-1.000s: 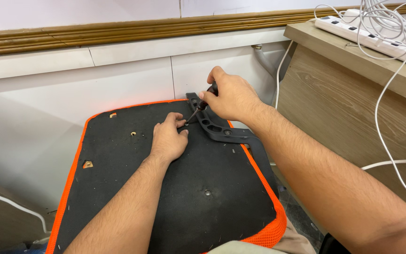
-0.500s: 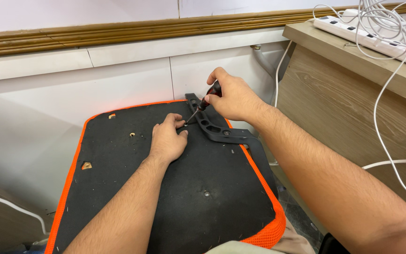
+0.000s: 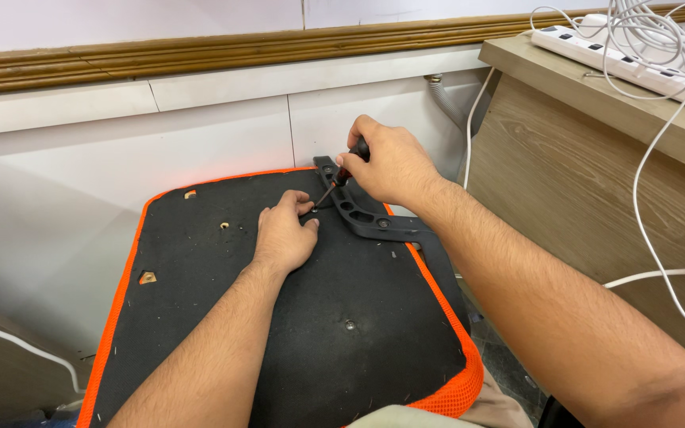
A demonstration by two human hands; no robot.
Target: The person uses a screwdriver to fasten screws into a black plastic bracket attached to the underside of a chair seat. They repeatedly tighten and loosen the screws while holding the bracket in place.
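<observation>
Our left hand [image 3: 283, 236]: palm down, fingers curled, forearm stretched forward.
Our right hand [image 3: 390, 168]: fist closed, wrist bent downward, arm reaching in.

an office-like room: wooden desk [image 3: 596, 158], power strip [image 3: 628, 51] with tangled cables [image 3: 660, 32], panelled wall [image 3: 200, 119].

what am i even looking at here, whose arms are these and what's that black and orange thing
There is no machine here. The picture comes from a camera worn on a person's head, looking down, so the two bare arms are that person's own.

The black board with an orange mesh edge looks like the underside of a chair seat, lying flat in front of a white wall. A black plastic bracket lies on its far right corner.

The right hand grips a screwdriver, its tip pointing down at the bracket's end. The left hand rests on the board, fingers at the tip.

To the right stands a wooden desk carrying a white power strip and cables.
</observation>
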